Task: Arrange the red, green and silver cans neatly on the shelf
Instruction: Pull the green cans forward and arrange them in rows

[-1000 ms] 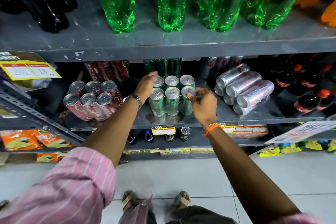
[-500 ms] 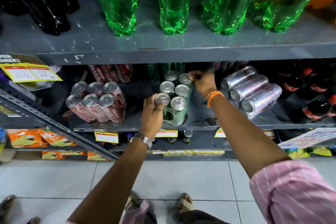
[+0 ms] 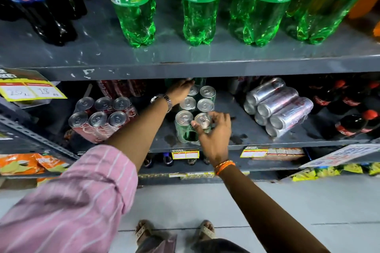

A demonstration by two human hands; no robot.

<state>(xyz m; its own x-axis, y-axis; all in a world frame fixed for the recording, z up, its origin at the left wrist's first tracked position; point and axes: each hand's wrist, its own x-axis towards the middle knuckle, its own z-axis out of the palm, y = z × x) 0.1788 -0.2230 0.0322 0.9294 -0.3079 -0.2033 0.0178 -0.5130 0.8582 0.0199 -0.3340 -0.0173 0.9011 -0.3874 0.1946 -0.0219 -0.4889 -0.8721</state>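
Observation:
A shrink-wrapped pack of green cans (image 3: 185, 107) stands upright in the middle of the grey shelf (image 3: 242, 135), turned so it runs front to back. My right hand (image 3: 213, 131) grips the front right can of that pack from above. My left hand (image 3: 181, 90) reaches deep under the upper shelf and rests on the pack's back left corner; its fingertips are in shadow. A pack of red cans (image 3: 100, 117) leans tilted at the left. A pack of silver cans (image 3: 277, 107) lies on its side at the right.
Large green Sprite bottles (image 3: 197, 6) and dark cola bottles (image 3: 41, 6) fill the upper shelf. Small dark bottles with red caps (image 3: 353, 117) crowd the right end of the can shelf. More red cans (image 3: 121, 88) stand at the back. Yellow price tags (image 3: 185, 154) line the shelf edges.
My hands have swapped ends: the left went from the pack's front to its back, the right came from the back to the front can. The green pack has turned lengthwise.

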